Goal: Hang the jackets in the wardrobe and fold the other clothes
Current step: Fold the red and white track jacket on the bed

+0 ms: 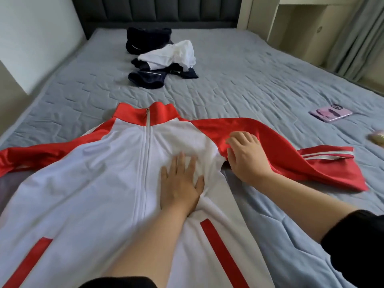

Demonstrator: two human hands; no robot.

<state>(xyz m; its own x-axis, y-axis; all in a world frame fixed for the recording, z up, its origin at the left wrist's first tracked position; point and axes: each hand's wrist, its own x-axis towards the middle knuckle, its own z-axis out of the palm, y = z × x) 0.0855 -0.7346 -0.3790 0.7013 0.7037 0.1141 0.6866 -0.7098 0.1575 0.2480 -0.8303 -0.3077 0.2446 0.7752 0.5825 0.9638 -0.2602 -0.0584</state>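
Observation:
A white and red zip-up jacket (99,173) lies front up and zipped on the bed, collar pointing away from me. My left hand (180,181) rests flat on its white chest, fingers spread, holding nothing. My right hand (247,156) pinches the red right sleeve (291,146) near the armpit; the sleeve stretches out to the right. Farther up the bed sits a pile of other clothes: a white garment (174,54) on top of dark navy ones (148,77).
The grey quilted bed cover (259,84) spreads around the jacket. A pink phone (330,115) lies on the bed at right. A dark padded headboard (158,9) is at the far end, with a wall at left and curtains (357,34) at right.

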